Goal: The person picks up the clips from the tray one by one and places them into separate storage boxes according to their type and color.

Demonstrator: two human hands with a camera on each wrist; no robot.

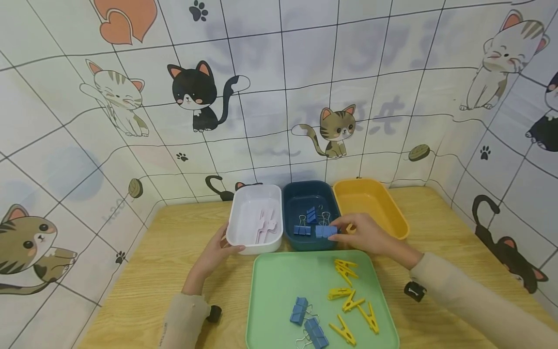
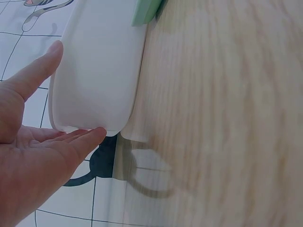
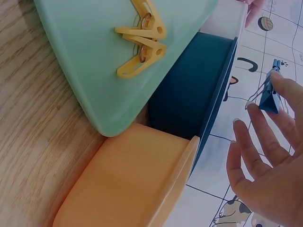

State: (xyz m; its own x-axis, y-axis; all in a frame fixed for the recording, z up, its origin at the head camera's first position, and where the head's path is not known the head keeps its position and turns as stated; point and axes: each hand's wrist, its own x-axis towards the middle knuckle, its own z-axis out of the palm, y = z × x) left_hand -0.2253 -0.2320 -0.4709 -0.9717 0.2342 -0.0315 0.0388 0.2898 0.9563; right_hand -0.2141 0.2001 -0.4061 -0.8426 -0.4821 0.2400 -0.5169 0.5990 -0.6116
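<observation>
black-gridded white wall covering, printed cartoon cats, heart motifs, light wood-grain tabletop

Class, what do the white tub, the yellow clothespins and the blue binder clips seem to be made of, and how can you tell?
White tub: probably plastic, smooth with a soft sheen; its rounded corners look moulded.
Yellow clothespins: likely plastic, evenly coloured, with metal-looking springs in the right wrist view.
Blue binder clips: perhaps painted metal, judging by flat blue bodies and thin, silvery wire handles.

left sleeve: beige, small print | right sleeve: beige | wrist pieces: black
</observation>
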